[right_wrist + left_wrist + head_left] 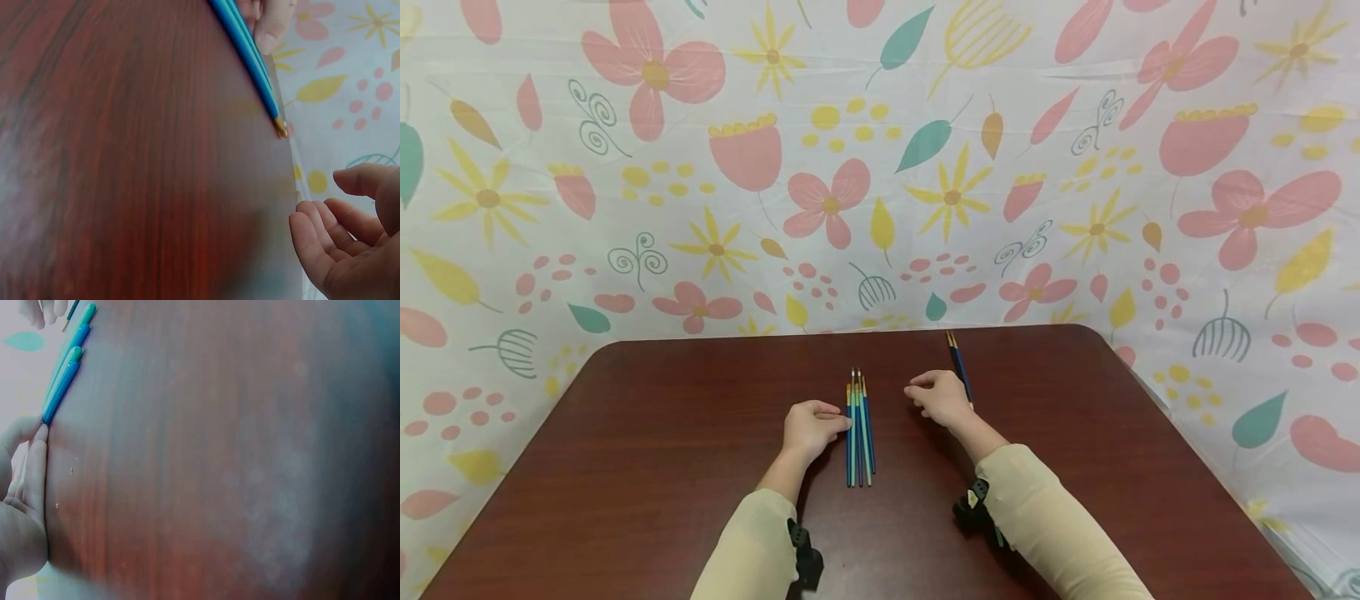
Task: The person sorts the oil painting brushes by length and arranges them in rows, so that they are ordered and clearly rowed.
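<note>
Several paintbrushes [861,442] in dark blue and light teal lie side by side on the table, bristle ends away from me. My left hand [808,429] is at their left side, pinching the leftmost blue paintbrush [57,394] between thumb and fingertips. To the right of the row, my right hand [942,397] hovers with fingers loosely bent and nothing between them, as the right wrist view confirms. Just beyond it are dark blue paintbrushes [957,362] with golden tips, partly hidden by the hand.
The dark reddish-brown table [662,433] has rounded far corners. Behind it hangs a white cloth [880,142] printed with flowers and leaves. Black wrist cameras [807,560] sit on both sleeves. A small teal piece shows beneath the right sleeve; its kind is unclear.
</note>
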Tool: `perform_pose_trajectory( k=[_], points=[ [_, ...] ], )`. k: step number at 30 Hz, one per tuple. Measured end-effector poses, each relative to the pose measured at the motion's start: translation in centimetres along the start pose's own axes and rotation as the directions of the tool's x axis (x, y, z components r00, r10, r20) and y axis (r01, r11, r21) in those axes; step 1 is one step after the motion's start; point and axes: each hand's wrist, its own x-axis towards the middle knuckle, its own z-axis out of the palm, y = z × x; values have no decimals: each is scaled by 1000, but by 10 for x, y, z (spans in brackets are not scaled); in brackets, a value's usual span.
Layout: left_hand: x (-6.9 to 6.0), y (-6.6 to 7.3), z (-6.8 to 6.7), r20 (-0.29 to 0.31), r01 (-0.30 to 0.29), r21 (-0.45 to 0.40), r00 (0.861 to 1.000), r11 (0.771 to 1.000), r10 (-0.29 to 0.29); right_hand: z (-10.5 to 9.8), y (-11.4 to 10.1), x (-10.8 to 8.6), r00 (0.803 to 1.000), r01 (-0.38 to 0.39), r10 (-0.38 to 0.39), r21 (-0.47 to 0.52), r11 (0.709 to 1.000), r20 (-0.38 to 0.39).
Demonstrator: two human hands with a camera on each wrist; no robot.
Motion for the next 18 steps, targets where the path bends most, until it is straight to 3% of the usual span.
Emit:
perform_pose_trajectory(
  k=[10,18],
  points=[
    [0,-1,1,10,-4,-16,1000,1000,4,21,-10,5,1000,-5,4,50,999,18],
    [1,-1,0,1,-5,-17,1000,1000,5,37,-15,11,999,-33,26,149,988,43]
  ],
)
